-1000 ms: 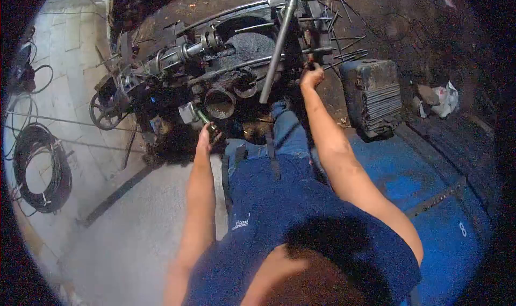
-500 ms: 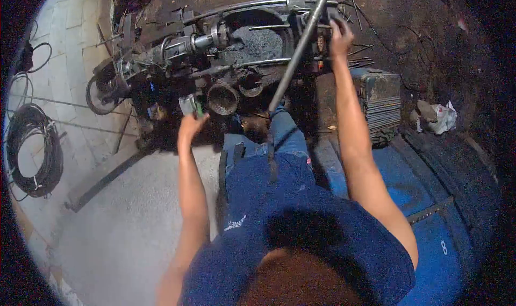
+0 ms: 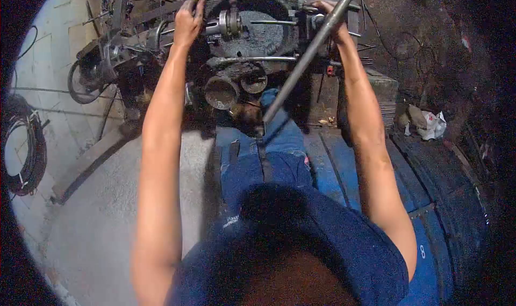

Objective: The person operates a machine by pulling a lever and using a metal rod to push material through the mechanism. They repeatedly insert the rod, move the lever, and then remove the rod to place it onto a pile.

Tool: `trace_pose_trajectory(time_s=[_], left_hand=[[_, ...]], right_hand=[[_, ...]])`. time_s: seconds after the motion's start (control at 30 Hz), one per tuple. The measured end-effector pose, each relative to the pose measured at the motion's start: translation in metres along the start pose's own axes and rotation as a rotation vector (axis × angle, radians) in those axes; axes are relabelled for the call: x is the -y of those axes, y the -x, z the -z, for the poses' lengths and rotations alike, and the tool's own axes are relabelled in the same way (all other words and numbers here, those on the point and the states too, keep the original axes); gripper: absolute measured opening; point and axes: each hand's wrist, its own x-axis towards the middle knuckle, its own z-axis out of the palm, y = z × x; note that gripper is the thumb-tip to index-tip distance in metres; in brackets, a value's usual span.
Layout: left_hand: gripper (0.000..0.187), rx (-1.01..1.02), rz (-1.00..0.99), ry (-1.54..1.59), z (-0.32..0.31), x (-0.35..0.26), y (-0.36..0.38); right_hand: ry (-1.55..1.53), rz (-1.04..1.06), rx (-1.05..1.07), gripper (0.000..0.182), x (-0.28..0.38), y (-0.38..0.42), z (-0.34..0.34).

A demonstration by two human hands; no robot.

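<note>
A dark, greasy lathe-like machine (image 3: 279,59) with long metal rails stretches across the top of the head view. My left hand (image 3: 188,23) reaches to its left part, beside a shiny round metal collar (image 3: 230,23). Its fingers are bent at the far side; what they grip is hidden. On the right end of the machine, my right hand (image 3: 337,30) curls round a part I cannot make out. A long metal bar (image 3: 309,56) slants in front of this hand and partly covers it.
Two round cup-like metal parts (image 3: 221,92) stick out near my knees. A coil of black cable (image 3: 24,150) lies at left. Blue panels (image 3: 333,171) lie at right, with a crumpled white bag (image 3: 431,126) beyond. A dark beam (image 3: 97,163) crosses the pale floor.
My left hand has moved up and away from the front of the machine, where it held a silver and green thing. My right hand has shifted slightly and now bends in behind the bar.
</note>
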Motion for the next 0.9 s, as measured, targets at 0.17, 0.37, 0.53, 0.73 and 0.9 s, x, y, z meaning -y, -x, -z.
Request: trace_pose_trajectory(time_s=[0.17, 0.37, 0.53, 0.73, 0.9], left_hand=[[0.035, -0.025, 0.130, 0.091, -0.003, 0.001, 0.005], [0.038, -0.026, 0.169, 0.066, -0.003, 0.001, 0.003], [0.037, 0.004, 0.219, 0.085, -0.002, -0.001, 0.002], [0.038, 0.016, 0.229, 0.143, -0.001, -0.006, 0.001], [0.041, 0.056, 0.228, 0.186, 0.000, -0.001, 0.001]], right_hand=[[-0.009, -0.169, -0.018, 0.022, -0.010, -0.014, -0.015], [-0.109, -0.360, -0.022, 0.030, 0.007, -0.016, -0.026], [-0.034, -0.419, 0.095, 0.030, 0.024, -0.023, -0.029], [0.101, -0.283, 0.142, 0.023, 0.022, -0.031, -0.027], [0.082, -0.298, 0.161, 0.024, 0.041, -0.040, -0.030]])
